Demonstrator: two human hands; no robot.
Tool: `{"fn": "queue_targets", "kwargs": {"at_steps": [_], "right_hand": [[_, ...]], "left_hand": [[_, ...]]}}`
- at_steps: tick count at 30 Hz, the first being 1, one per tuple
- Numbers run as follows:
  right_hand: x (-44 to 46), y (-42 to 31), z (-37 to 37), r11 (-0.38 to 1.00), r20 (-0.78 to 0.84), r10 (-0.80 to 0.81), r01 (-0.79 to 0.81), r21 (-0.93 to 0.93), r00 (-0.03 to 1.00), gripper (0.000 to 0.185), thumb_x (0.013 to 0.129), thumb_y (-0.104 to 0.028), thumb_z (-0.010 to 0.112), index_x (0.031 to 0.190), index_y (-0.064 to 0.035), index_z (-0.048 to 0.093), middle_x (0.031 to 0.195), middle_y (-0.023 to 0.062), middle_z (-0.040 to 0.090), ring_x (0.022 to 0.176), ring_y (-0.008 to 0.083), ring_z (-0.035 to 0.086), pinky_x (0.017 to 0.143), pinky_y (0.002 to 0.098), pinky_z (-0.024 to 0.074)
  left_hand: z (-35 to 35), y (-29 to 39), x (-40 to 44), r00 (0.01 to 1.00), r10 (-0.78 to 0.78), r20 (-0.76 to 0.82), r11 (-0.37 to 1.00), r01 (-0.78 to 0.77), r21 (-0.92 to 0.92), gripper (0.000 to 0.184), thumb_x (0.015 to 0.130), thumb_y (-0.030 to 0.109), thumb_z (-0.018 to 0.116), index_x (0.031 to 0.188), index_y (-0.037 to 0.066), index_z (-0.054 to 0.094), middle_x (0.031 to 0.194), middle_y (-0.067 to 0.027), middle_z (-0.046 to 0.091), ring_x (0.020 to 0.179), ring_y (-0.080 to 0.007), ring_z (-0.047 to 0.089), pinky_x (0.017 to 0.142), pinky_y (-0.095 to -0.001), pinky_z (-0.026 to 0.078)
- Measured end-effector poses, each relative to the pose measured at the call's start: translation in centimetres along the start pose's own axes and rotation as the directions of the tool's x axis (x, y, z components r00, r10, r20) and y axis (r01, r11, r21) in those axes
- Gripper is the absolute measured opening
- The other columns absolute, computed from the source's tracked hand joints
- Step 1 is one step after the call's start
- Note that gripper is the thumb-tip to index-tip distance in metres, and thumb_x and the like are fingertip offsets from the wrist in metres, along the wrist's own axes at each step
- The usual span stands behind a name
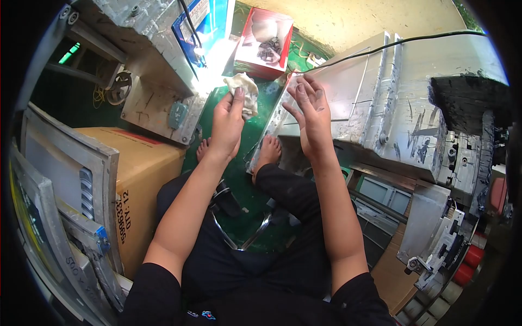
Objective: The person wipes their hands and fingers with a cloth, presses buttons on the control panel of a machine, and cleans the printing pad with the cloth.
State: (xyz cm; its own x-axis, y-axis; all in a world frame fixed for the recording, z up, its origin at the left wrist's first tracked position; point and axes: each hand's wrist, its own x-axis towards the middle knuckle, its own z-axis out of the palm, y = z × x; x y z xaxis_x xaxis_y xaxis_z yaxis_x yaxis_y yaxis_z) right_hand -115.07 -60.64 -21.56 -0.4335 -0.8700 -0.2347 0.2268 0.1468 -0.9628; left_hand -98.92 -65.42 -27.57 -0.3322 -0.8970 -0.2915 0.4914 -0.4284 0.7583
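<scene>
Green floor (246, 149) runs between bulky metal machinery on both sides, with a pale wall (348, 19) beyond and strong light falling near a blue panel (215, 24). The person sits with knees apart, bare feet on either side of the middle.

The crumpled whitish cloth (248, 98) is in the left hand (225, 125), pinched between the thumb on top and the fingers beneath; most of it sticks out past the fingertips, toward the right hand (314, 111). That hand is raised with its fingers loosely spread and holds nothing, dark smudges showing on its fingers. The two hands are apart, and the cloth lies between them, clear of the right one.

Just beyond the cloth stands a red box (258, 68) containing white material and small dark pieces. Right of the right hand is a scuffed metal housing (345, 103); a cardboard box (147, 157) sits left of the left forearm.
</scene>
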Motion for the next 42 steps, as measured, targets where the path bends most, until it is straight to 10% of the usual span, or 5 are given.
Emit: {"fn": "queue_targets", "kwargs": {"at_steps": [8,13,20,32,42], "right_hand": [[-0.7,2.3,1.8,0.942,0.104,-0.097,0.125,-0.313,0.990,0.067,0.091,-0.015,0.077,0.145,-0.0001,0.041,0.148,0.0215,0.043,0.129,0.0265,0.053,0.099,0.0351,0.0498],[-1.8,1.9,2.6,0.396,0.283,-0.471,0.487,-0.778,0.836,0.068,0.082,-0.002,0.073,0.143,-0.0021,0.043,0.143,0.0171,0.048,0.124,0.0336,0.057,0.101,0.0389,0.0486],[-1.0,2.2,1.2,0.982,0.155,0.058,-0.028,-0.185,0.986,0.094,0.073,-0.002,0.080,0.153,-0.0095,0.031,0.155,0.0248,0.033,0.138,0.0365,0.044,0.103,0.0435,0.0511],[0.1,0.2,-0.7,0.865,0.029,-0.221,0.209,-0.456,0.975,0.072,0.101,-0.033,0.066,0.154,-0.0009,0.031,0.153,0.0227,0.040,0.140,0.0334,0.043,0.107,0.0472,0.0464],[-2.5,1.5,2.5,0.825,0.218,0.351,-0.410,0.389,0.911,0.094,0.093,-0.079,0.043,0.148,-0.0036,0.029,0.131,0.0151,0.042,0.126,0.0291,0.047,0.109,0.0501,0.0416]], "left_hand": [[1.8,0.9,-1.3,0.959,-0.141,0.247,0.942,0.207,-0.266,0.043,0.112,0.026,0.037,0.141,-0.005,0.045,0.139,-0.0183,0.057,0.125,-0.0237,0.059,0.106,-0.0387,0.048],[1.1,1.3,-1.0,0.972,-0.128,0.199,0.962,0.171,-0.213,0.042,0.112,0.027,0.039,0.138,-0.004,0.048,0.132,-0.0182,0.061,0.120,-0.0263,0.062,0.106,-0.0410,0.049],[-0.1,2.1,0.1,0.965,0.017,0.263,0.975,-0.074,0.209,0.041,0.111,0.033,0.044,0.127,-0.002,0.060,0.117,-0.0117,0.068,0.106,-0.0171,0.066,0.096,-0.0330,0.053],[-2.1,3.4,0.7,0.978,0.074,0.194,0.914,-0.145,0.378,0.037,0.108,0.026,0.053,0.119,-0.006,0.067,0.108,-0.0105,0.073,0.096,-0.0126,0.069,0.085,-0.0276,0.054],[2.3,0.0,-2.8,0.884,0.145,0.445,0.734,-0.398,0.551,0.036,0.107,0.020,0.055,0.133,-0.004,0.061,0.118,-0.0128,0.072,0.105,-0.0153,0.065,0.094,-0.0312,0.050]]}}
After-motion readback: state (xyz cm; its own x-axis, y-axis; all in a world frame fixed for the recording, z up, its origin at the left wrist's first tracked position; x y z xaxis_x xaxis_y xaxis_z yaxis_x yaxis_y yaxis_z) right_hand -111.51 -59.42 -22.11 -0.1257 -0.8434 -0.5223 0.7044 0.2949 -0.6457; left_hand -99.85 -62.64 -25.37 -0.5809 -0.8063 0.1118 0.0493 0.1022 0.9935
